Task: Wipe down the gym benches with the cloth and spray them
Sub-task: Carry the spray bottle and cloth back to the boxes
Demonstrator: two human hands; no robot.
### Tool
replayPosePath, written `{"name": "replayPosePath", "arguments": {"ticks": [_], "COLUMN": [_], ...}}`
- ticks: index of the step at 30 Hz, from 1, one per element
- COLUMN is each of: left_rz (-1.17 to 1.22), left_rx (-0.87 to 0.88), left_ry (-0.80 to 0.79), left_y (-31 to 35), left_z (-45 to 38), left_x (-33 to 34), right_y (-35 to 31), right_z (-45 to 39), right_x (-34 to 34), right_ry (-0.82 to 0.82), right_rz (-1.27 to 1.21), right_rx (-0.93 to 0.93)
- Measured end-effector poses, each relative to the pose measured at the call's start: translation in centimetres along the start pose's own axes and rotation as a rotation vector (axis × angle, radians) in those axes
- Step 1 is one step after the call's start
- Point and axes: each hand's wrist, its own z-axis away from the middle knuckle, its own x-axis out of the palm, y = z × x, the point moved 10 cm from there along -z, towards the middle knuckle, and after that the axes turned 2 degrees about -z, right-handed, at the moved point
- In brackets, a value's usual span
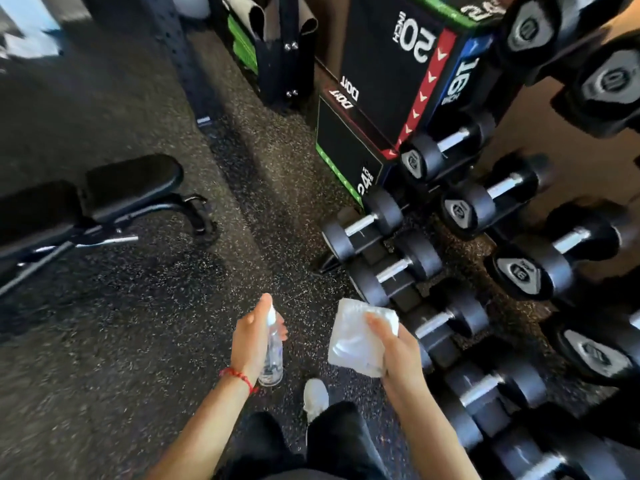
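Spray bottle (pixel 272 351): small, clear plastic, slim cylinder with a white nozzle at the top; liquid inside looks colourless. Held upright in the left hand (pixel 252 344), fingers (pixel 282 329) wrapped round the body, the forefinger raised over the nozzle. A red cord bracelet (pixel 239 375) sits on that wrist.

Cloth (pixel 356 336): white, folded to a rough square, soft creases across its face, lower edge slightly rumpled. Carried in the right hand (pixel 398 351), thumb pressed on top and the remaining fingers closed beneath, out of sight. Cloth and bottle are held near each other above the floor, not touching.

Gym bench (pixel 104 192): black padded, in two cushioned sections on a dark metal frame; stands at the left, well apart from both hands. Its surface looks matte with a dull sheen.

Floor (pixel 138 341): dark rubber with pale speckles.

Dumbbell rack (pixel 467 271): to the right, tiers of black hex dumbbells with chrome handles, just beside the cloth hand.

Plyo box (pixel 384 81): black with green, red and blue edging, marked 20, 16 and 24 inch, beyond the rack.

Person: dark trousers, one white shoe (pixel 316 398) visible below the hands.
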Motion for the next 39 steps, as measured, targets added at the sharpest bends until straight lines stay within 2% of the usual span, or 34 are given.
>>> {"name": "replayPosePath", "arguments": {"ticks": [6,12,26,31,39], "left_rz": [0.074,0.136,0.153,0.201,0.17], "left_rx": [0.02,0.019,0.108,0.082,0.059], "left_ry": [0.104,0.152,0.124,0.126,0.091], "left_y": [4.1,7.8,24.3,27.9,34.6], "left_z": [-4.2,-11.0,-35.1,-41.8,-53.3], "left_x": [0.2,-0.9,-5.3,-5.2,-1.0], "right_y": [-3.7,-6.3,-16.9,-19.8,-25.8], "right_z": [-7.1,-12.4,-28.3,-32.6,-44.2], "right_x": [3.0,9.7,31.2,35.5,41.0], "right_ry": [-0.071,-0.147,-0.133,-0.101,-0.088], "right_rz": [0.028,0.003,0.001,0.012,0.025], "right_rx": [0.04,0.081,0.083,0.107,0.085]}}
